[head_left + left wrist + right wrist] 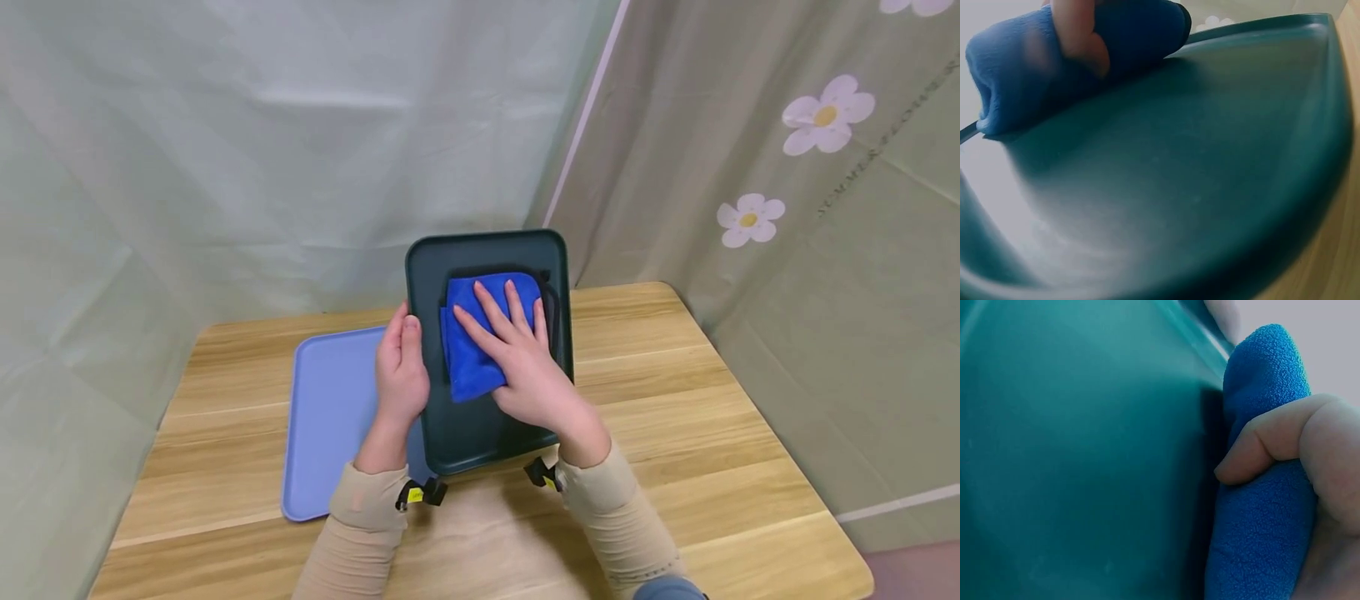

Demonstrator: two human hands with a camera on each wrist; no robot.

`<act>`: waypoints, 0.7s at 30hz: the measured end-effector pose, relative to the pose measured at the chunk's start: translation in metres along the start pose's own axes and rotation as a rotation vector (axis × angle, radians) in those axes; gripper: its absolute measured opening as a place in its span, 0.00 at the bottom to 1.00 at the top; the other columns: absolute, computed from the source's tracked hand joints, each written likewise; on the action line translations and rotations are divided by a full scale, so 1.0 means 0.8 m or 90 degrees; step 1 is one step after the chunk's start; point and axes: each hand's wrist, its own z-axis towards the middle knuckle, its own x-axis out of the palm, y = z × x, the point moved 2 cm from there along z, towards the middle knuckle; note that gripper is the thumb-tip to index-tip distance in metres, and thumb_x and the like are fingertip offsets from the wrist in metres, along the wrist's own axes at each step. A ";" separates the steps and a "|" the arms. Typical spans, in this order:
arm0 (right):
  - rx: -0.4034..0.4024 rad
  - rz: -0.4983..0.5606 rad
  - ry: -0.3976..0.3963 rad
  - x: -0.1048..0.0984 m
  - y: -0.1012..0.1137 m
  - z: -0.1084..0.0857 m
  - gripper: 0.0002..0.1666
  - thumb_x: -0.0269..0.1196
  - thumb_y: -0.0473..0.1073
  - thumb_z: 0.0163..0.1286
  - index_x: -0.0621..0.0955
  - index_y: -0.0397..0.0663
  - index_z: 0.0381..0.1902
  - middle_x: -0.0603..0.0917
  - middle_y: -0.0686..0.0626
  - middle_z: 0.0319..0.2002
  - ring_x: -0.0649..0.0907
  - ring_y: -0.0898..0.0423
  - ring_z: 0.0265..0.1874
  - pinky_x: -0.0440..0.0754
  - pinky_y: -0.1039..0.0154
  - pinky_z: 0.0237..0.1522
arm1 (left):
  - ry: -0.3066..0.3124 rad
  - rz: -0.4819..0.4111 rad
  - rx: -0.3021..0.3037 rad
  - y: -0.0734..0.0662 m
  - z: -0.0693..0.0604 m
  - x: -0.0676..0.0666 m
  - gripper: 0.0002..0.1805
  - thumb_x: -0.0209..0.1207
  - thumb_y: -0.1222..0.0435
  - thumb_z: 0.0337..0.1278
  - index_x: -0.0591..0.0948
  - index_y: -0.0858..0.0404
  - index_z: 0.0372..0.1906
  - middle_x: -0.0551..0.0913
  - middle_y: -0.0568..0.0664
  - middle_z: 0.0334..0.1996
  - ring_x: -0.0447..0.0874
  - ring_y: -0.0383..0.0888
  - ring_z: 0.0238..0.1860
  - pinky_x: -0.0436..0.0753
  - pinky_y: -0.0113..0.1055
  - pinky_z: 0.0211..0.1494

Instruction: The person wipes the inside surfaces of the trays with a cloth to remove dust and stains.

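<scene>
A dark green rectangular tray [480, 442] is tilted up above the table, its inner face towards me. My left hand [401, 367] grips its left rim, the thumb along the near side and the other fingers mostly hidden. Against the tray's inside lies a folded blue cloth [472, 367], thick and fuzzy in the right wrist view. My right hand [528, 367] presses this cloth with spread, fairly straight fingers. Its bent thumb [1272, 440] hooks over the cloth's edge. In the left wrist view the cloth [1016, 75] stands near the tray's far rim.
A light blue tray [330, 417] lies flat on the wooden table [675, 417], partly behind the green tray and my left arm. Pale curtains [337, 150] hang close behind and beside the table, with white flowers [750, 220] on the right one.
</scene>
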 end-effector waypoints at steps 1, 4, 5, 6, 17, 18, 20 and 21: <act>-0.002 -0.003 0.001 0.002 0.003 0.000 0.70 0.68 0.23 0.52 0.54 0.66 0.88 0.34 0.57 0.87 0.28 0.44 0.84 0.23 0.30 0.76 | 0.003 -0.003 0.002 0.000 0.000 -0.001 0.26 0.44 0.67 0.88 0.65 0.82 0.76 0.71 0.72 0.73 0.69 0.64 0.76 0.65 0.57 0.79; -0.009 -0.008 0.005 0.007 0.010 0.001 0.70 0.69 0.24 0.52 0.54 0.67 0.88 0.34 0.57 0.87 0.28 0.44 0.84 0.23 0.30 0.76 | 0.013 -0.014 0.010 0.001 0.000 -0.001 0.26 0.44 0.66 0.88 0.67 0.81 0.76 0.74 0.71 0.72 0.73 0.62 0.73 0.70 0.50 0.77; -0.011 -0.009 0.006 0.008 0.012 0.000 0.71 0.69 0.24 0.52 0.54 0.67 0.88 0.34 0.58 0.87 0.28 0.44 0.84 0.23 0.30 0.76 | 0.021 -0.024 0.013 0.001 0.000 0.000 0.26 0.43 0.65 0.89 0.67 0.80 0.76 0.75 0.70 0.71 0.75 0.61 0.71 0.73 0.47 0.75; -0.013 -0.010 0.007 0.009 0.014 0.000 0.70 0.70 0.24 0.52 0.55 0.67 0.88 0.34 0.58 0.87 0.28 0.44 0.84 0.23 0.31 0.76 | 0.028 -0.035 0.016 0.001 0.000 0.001 0.26 0.43 0.65 0.89 0.68 0.79 0.75 0.76 0.70 0.70 0.77 0.59 0.69 0.76 0.43 0.73; -0.035 -0.018 0.014 0.020 0.036 -0.001 0.71 0.71 0.25 0.51 0.55 0.67 0.88 0.33 0.57 0.87 0.28 0.43 0.84 0.23 0.30 0.76 | 0.047 -0.105 0.021 0.004 0.001 -0.003 0.28 0.43 0.57 0.90 0.71 0.74 0.75 0.82 0.67 0.64 0.87 0.41 0.56 0.85 0.34 0.59; -0.036 -0.021 0.012 0.020 0.037 -0.001 0.70 0.70 0.25 0.51 0.56 0.67 0.88 0.34 0.57 0.87 0.29 0.43 0.84 0.24 0.29 0.76 | 0.046 -0.103 0.020 0.003 0.001 -0.004 0.28 0.43 0.57 0.90 0.72 0.74 0.75 0.82 0.67 0.64 0.87 0.41 0.56 0.85 0.34 0.59; -0.040 -0.027 0.009 0.019 0.038 -0.002 0.70 0.70 0.25 0.51 0.56 0.67 0.88 0.34 0.56 0.88 0.30 0.43 0.84 0.25 0.29 0.76 | 0.044 -0.099 0.019 0.002 0.001 -0.005 0.27 0.43 0.57 0.90 0.72 0.74 0.75 0.82 0.67 0.63 0.87 0.42 0.55 0.85 0.34 0.59; -0.039 -0.033 0.008 0.019 0.037 -0.002 0.70 0.70 0.26 0.52 0.56 0.68 0.88 0.35 0.56 0.88 0.30 0.43 0.84 0.25 0.28 0.76 | 0.043 -0.096 0.018 0.002 0.001 -0.005 0.27 0.43 0.58 0.90 0.72 0.74 0.75 0.82 0.67 0.63 0.87 0.43 0.55 0.85 0.34 0.59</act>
